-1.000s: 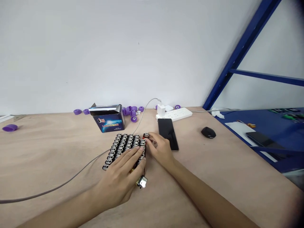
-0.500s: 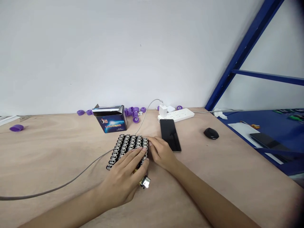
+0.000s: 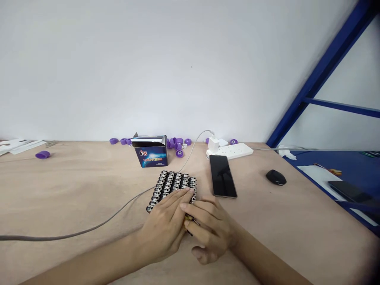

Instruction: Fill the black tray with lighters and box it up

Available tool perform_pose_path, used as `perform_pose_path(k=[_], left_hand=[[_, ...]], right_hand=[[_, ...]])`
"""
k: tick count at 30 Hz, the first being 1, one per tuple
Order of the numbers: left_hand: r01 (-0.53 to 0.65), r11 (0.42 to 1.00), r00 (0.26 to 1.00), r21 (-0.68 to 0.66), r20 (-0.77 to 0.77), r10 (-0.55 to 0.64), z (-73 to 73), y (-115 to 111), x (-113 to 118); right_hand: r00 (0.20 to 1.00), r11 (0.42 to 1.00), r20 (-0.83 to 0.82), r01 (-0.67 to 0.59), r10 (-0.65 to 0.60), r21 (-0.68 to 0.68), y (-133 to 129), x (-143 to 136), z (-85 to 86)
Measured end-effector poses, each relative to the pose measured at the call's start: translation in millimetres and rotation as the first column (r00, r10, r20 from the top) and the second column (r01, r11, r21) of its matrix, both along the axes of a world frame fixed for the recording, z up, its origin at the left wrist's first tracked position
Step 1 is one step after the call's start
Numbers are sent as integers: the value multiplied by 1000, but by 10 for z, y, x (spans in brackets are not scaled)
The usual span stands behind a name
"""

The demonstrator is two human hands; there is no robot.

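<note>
Rows of black lighters with silver tops stand packed together on the wooden table. Across their near right part lies my left hand, its fingers stretched out side by side. My right hand is bent at the near right corner of the block, its fingertips touching my left hand and a small yellow and black lighter. That lighter is mostly hidden between the two hands. Behind the rows an open box marked LIGHTERS stands upright.
A phone lies right of the lighters, before a white power strip with a cable. Farther right is a black mouse. Purple pieces lie near the wall. A grey cable crosses the left side.
My right hand has moved from the right side of the rows toward me, to the lighter beside my left hand. The view has shifted, so the scene sits farther right.
</note>
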State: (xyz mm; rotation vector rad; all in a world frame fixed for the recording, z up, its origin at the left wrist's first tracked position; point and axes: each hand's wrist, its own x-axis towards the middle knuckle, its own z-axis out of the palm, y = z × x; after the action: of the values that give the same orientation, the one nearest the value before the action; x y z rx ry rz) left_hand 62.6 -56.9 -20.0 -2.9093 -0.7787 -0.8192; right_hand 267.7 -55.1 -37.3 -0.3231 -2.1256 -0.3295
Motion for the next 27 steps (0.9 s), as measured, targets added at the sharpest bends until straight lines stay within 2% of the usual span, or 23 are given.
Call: perform_pose_path(k=[6, 10, 13, 15, 17, 19, 21, 22, 25, 27], left_hand=[[7, 999, 997, -34, 80, -4, -11, 1, 2], [-13, 998, 995, -54, 103, 18, 30, -10, 19], [-38, 997, 993, -64, 110, 44, 59, -36, 31], [-66, 995, 991, -72, 116, 74, 71, -54, 40], [-85, 993, 990, -83, 103, 93, 81, -62, 46], [-82, 993, 994, -83, 65, 87, 86, -62, 48], [-60, 996, 998, -65, 30, 62, 85, -57, 48], [-50, 997, 998, -53, 21, 51, 82, -54, 49], [-46, 999, 999, -3, 15, 46, 69, -49, 52], [-46, 998, 999, 35, 15, 46, 61, -48, 55]], right_hand=[[999, 999, -30, 36, -35, 26, -30, -99, 25], [991, 990, -43, 132, -130, 41, 21, -89, 59], [992, 993, -67, 110, -106, 47, 50, -61, 107], [984, 997, -162, 71, -74, -27, 62, -36, 166], [937, 981, -330, 60, -118, -183, 87, -3, 247], [835, 911, -476, 70, -276, -406, 140, 40, 336], [728, 781, -510, 56, -459, -622, 226, 91, 412], [701, 706, -486, 36, -522, -708, 279, 116, 437], [732, 518, -372, -30, -571, -855, 442, 175, 441], [774, 450, -299, -21, -559, -893, 529, 192, 392]])
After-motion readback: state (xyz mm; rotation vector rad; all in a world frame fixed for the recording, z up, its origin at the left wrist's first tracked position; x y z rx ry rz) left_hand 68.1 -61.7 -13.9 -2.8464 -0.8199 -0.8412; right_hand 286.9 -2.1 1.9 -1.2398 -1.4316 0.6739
